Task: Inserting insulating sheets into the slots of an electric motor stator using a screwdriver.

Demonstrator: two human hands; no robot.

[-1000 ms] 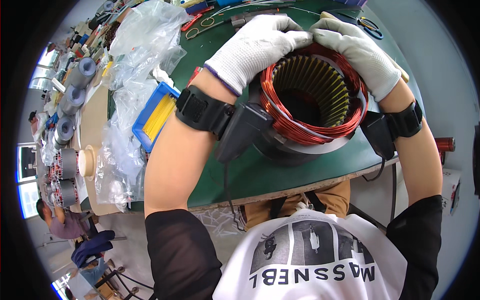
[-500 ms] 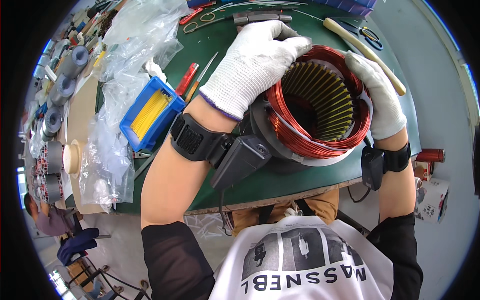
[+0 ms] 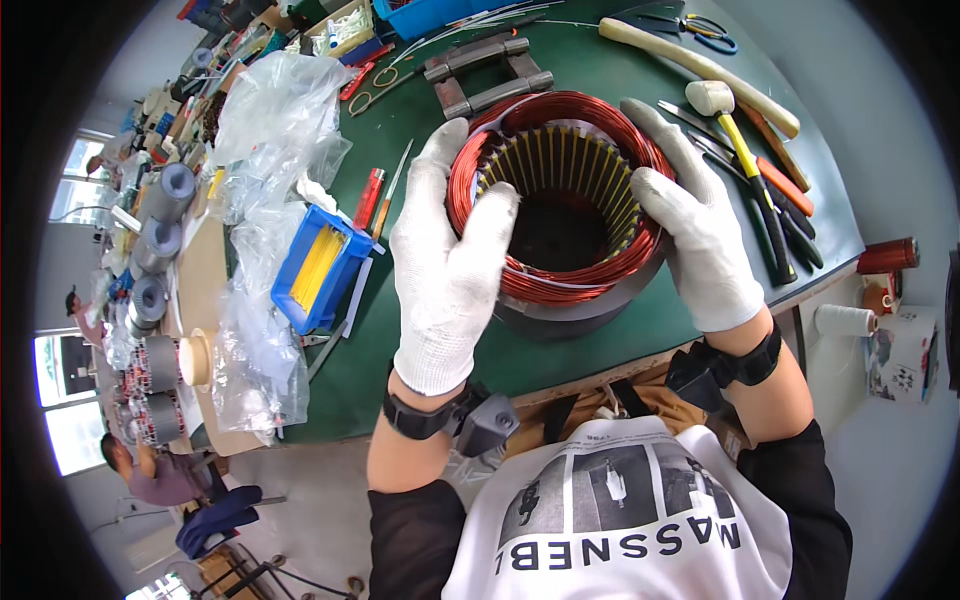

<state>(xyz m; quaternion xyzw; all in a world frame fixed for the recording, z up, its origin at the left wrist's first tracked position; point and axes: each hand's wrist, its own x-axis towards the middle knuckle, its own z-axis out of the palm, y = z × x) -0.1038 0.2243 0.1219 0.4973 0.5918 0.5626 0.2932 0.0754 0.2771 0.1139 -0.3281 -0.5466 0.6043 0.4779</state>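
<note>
A motor stator (image 3: 560, 289) stands upright on the green table, red-brown copper coils ringing its top and yellow strips lining the slots of its bore. White knitted gloves cover both hands. My left hand (image 3: 445, 270) grips the ring's left side, thumb over the rim into the bore and fingers along the outside. On the opposite side, my right hand (image 3: 705, 240) holds the coils between thumb and fingers, the thumb on the inner edge. Part of the stator's grey outer body shows below the coils; the hands hide its sides.
Behind the stator lies a steel frame (image 3: 487, 77). A mallet (image 3: 740, 145), a wooden stick (image 3: 700, 62) and pliers lie right. Left are a blue box (image 3: 284, 285) of yellow strips, a red-handled tool (image 3: 369, 198) and plastic bags (image 3: 285, 120). People sit far left.
My left hand has gone from the ring's far side to its left side, thumb now over the rim. My right thumb now shows on the inner edge. The view has shifted, uncovering the mallet.
</note>
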